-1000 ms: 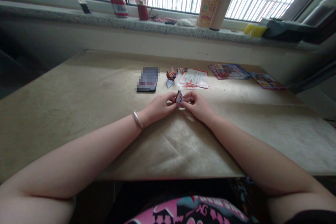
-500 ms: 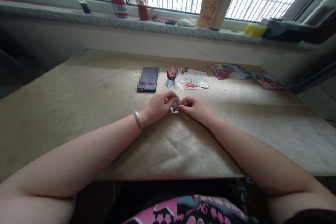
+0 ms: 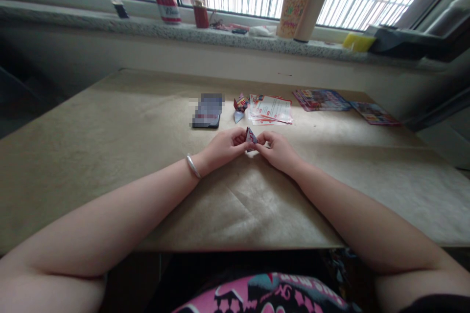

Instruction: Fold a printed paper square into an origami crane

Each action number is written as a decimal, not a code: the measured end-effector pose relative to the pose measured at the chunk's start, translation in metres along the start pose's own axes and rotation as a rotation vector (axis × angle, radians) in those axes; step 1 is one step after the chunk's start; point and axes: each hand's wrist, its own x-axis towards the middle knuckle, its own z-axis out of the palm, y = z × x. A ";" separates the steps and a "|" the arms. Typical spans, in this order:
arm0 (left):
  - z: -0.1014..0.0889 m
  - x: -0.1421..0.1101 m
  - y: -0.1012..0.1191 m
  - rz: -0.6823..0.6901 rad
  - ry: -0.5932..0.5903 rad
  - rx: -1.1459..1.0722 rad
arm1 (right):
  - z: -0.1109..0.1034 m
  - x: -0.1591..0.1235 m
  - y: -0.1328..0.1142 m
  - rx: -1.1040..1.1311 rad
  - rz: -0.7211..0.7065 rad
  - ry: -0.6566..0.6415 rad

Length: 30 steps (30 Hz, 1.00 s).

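Note:
My left hand and my right hand meet at the middle of the table, both pinching a small folded piece of coloured paper between their fingertips. The paper stands up in a point just above the brown paper table cover. A silver bangle circles my left wrist. Behind the hands lie another small folded paper piece and a stack of printed leaflets.
A dark phone lies left of the leaflets. Two more colourful leaflets rest at the right back. The windowsill holds a red can, a small red jar, a patterned cup and a yellow sponge.
The folded paper was tipped down between my fingers half a second ago and now stands upright again. My hands stayed at the same spot.

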 end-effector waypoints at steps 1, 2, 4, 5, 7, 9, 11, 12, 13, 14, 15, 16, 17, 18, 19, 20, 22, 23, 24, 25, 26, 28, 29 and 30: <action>0.000 0.000 0.001 -0.004 0.003 0.011 | 0.000 0.000 0.000 -0.004 0.000 0.007; -0.001 0.000 0.001 -0.009 0.006 0.014 | 0.000 0.000 -0.001 -0.001 -0.002 0.014; -0.002 -0.001 0.003 -0.026 0.007 -0.007 | 0.001 -0.001 -0.001 0.019 -0.011 0.022; -0.003 -0.001 0.004 -0.034 0.006 -0.023 | 0.001 -0.002 -0.001 0.036 -0.015 0.023; -0.004 -0.001 0.006 -0.039 0.005 -0.042 | 0.001 -0.003 0.000 0.068 -0.018 0.024; -0.004 -0.002 0.008 -0.034 -0.002 -0.044 | 0.001 -0.004 0.000 0.084 -0.017 0.024; -0.004 -0.002 0.010 -0.036 -0.003 -0.050 | 0.000 -0.004 0.000 0.084 -0.018 0.030; -0.004 -0.002 0.010 -0.039 0.004 -0.057 | 0.000 -0.004 -0.001 0.081 -0.020 0.032; -0.005 -0.002 0.010 -0.042 0.013 -0.062 | 0.000 -0.004 -0.001 0.079 -0.021 0.032; -0.005 -0.002 0.011 -0.043 0.022 -0.065 | 0.000 -0.004 -0.001 0.078 -0.021 0.029; -0.005 -0.002 0.011 -0.041 0.031 -0.068 | 0.000 -0.004 -0.001 0.076 -0.021 0.024; -0.006 -0.002 0.010 -0.037 0.039 -0.069 | 0.000 -0.004 -0.001 0.073 -0.020 0.015; -0.006 -0.002 0.010 -0.035 0.047 -0.065 | 0.000 -0.005 -0.001 0.064 -0.019 0.002; -0.006 -0.002 0.010 -0.034 0.058 -0.059 | 0.000 -0.005 -0.001 0.050 -0.019 -0.015; -0.006 -0.002 0.009 -0.037 0.070 -0.055 | 0.001 -0.005 -0.001 0.033 -0.020 -0.032; -0.006 -0.002 0.009 -0.041 0.080 -0.057 | 0.001 -0.005 -0.001 0.014 -0.022 -0.048; -0.006 -0.002 0.009 -0.051 0.083 -0.079 | 0.002 -0.006 -0.002 -0.016 -0.026 -0.074; -0.006 -0.002 0.008 -0.054 0.081 -0.094 | 0.002 -0.006 -0.002 -0.023 -0.026 -0.079; -0.006 -0.001 0.008 -0.056 0.078 -0.104 | 0.002 -0.006 -0.002 -0.026 -0.025 -0.078; -0.005 -0.001 0.008 -0.059 0.077 -0.105 | 0.002 -0.006 -0.002 -0.026 -0.020 -0.074; -0.005 0.000 0.007 -0.062 0.081 -0.101 | 0.002 -0.005 -0.001 -0.019 -0.011 -0.067; -0.005 0.001 0.006 -0.072 0.085 -0.109 | 0.002 -0.003 0.001 0.034 0.016 -0.054; -0.005 0.001 0.004 -0.077 0.080 -0.133 | 0.002 -0.002 0.002 0.084 0.032 -0.050; -0.005 0.002 0.003 -0.078 0.066 -0.167 | 0.002 -0.001 0.004 0.146 0.047 -0.048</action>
